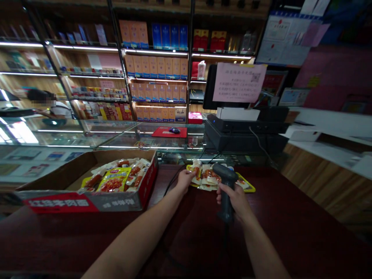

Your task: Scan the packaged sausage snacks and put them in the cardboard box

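My right hand is wrapped around the grip of a dark handheld barcode scanner, its head tilted over some snack packets on the dark red counter. The fingers of my left hand pinch the left edge of a yellow and clear snack packet. Part of another yellow-edged packet shows to the right, behind the scanner. An open cardboard box stands to the left of my left hand, with several sausage packs and a yellow snack bag inside.
Beyond the counter lies a glass display case with a mouse on a red mat. A monitor and a black checkout machine stand at the back right. A person is at the far left, before shelves of boxed goods.
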